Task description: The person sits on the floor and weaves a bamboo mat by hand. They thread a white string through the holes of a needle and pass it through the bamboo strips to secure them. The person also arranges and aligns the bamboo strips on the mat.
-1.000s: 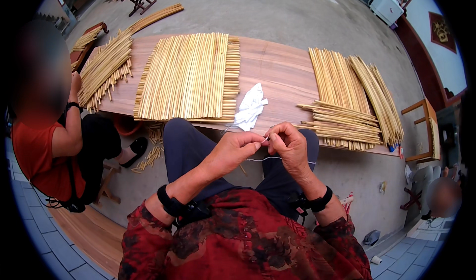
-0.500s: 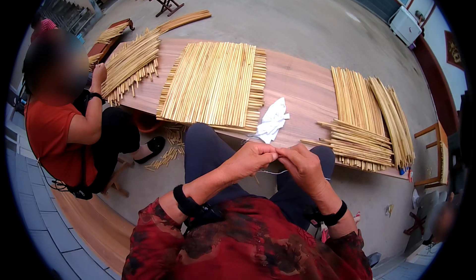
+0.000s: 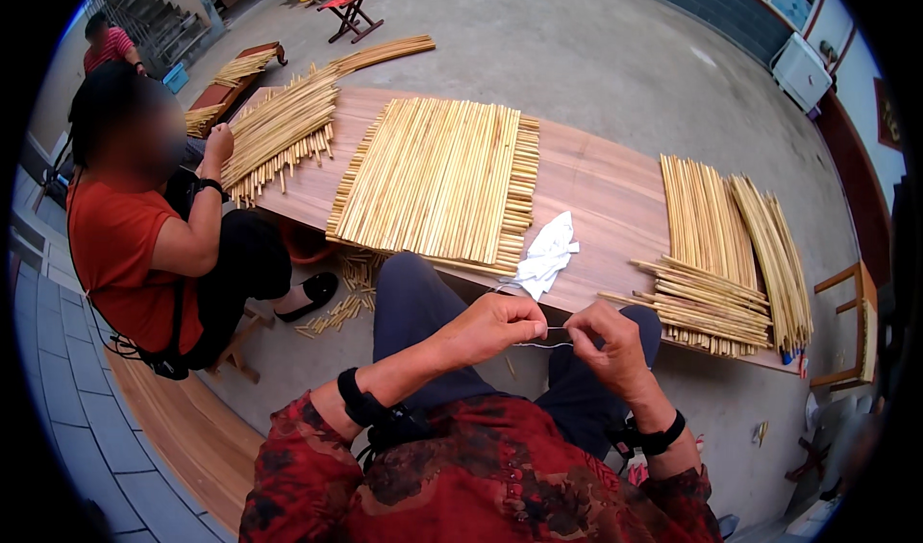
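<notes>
In front of my knees, my left hand (image 3: 500, 329) and my right hand (image 3: 613, 344) are both closed in a pinch, fingertips a short gap apart. A white thread (image 3: 543, 344) sags between them. Just above it, a thin dark needle-like line bridges the fingertips, too fine to name surely. Past my left hand a crumpled white cloth (image 3: 548, 253) lies on the wooden table (image 3: 586, 173). Left of the cloth is a flat, wide layer of pale wooden sticks (image 3: 428, 178), lined up side by side over more sticks.
More sticks (image 3: 707, 207) lie on the table's right end, a loose bundle (image 3: 702, 300) across them. At left a seated person in an orange top (image 3: 130, 245) is beside another stick pile (image 3: 284, 130). Short cut pieces (image 3: 351, 293) litter the floor. A wooden chair (image 3: 851, 322) stands right.
My hands, touching before, have moved apart, and the thread and thin line now show between them. The view has shifted, so the table sits lower and further right.
</notes>
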`<state>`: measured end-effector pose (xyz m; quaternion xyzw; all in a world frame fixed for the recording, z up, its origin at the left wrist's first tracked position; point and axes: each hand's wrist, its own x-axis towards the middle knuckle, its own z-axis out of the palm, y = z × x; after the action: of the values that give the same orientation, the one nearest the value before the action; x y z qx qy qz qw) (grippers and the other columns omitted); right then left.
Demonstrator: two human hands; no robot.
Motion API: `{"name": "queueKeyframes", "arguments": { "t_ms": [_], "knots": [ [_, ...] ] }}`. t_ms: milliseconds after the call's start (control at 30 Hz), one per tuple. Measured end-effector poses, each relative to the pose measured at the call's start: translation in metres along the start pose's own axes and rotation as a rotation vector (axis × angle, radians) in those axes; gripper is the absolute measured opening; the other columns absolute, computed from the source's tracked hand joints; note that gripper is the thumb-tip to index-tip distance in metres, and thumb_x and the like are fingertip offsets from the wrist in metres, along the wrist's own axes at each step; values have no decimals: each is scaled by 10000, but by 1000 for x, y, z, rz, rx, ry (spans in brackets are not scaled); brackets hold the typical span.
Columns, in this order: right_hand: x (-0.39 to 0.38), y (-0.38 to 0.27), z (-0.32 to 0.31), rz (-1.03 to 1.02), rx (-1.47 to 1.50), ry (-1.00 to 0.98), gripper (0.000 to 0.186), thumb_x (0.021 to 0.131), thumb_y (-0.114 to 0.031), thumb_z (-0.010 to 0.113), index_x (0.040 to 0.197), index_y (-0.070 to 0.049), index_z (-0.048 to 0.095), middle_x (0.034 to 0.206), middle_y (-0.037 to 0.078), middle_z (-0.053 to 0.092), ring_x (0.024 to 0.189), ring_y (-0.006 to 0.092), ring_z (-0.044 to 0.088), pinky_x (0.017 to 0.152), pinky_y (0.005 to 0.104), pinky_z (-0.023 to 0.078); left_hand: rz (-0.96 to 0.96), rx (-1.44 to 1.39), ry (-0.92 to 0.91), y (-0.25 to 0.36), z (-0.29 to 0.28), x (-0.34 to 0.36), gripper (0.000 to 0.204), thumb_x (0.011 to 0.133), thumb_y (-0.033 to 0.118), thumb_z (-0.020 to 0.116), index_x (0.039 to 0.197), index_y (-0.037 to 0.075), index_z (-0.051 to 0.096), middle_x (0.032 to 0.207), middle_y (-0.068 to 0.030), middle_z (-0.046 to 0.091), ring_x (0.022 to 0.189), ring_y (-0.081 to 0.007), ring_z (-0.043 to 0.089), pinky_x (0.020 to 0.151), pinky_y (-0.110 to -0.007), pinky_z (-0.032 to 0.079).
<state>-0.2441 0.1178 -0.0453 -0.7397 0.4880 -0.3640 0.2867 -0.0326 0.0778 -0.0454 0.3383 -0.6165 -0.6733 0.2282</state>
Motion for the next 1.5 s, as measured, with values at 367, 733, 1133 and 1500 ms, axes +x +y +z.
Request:
{"name": "queueKeyframes", "arguments": {
  "t_ms": [367, 733, 1133, 1500],
  "knots": [
    [-5, 9, 7, 13, 83, -27, 91, 735, 32, 590, 814, -8, 571, 788, 76, 585, 731, 162, 603, 662, 260, 476, -17, -61, -9, 2, 6, -6, 166, 897, 212, 558, 887, 60, 626, 668, 70, 506, 566, -6, 413, 484, -180, 327],
    [-22, 19, 8, 357, 536, -423, 215, 880, -153, 579, 1052, -32, 625, 866, 41, 593, 734, 88, 562, 644, 222, 455, 302, -689, 431, 38, -50, -9, 150, 936, 181, 496, 954, 36, 527, 662, 2, 449, 548, -82, 445, 445, -214, 380],
    [-166, 97, -181, 758, 169, 301, 168, 865, -207, 606, 873, -48, 659, 669, -31, 542, 472, 22, 391, 404, 165, 283, 425, -843, 1017, -83, -320, -112, 115, 925, 135, 515, 938, 25, 546, 604, 40, 364, 501, -78, 355, 422, -221, 303],
    [-248, 79, -240, 829, 98, 693, 195, 886, -214, 570, 927, -47, 664, 682, -26, 526, 478, 13, 386, 407, 173, 304, -49, -61, 1326, -122, -411, -195, 115, 872, 161, 536, 787, 88, 508, 594, 28, 427, 454, -62, 404, 361, -225, 324]
  ]
}}
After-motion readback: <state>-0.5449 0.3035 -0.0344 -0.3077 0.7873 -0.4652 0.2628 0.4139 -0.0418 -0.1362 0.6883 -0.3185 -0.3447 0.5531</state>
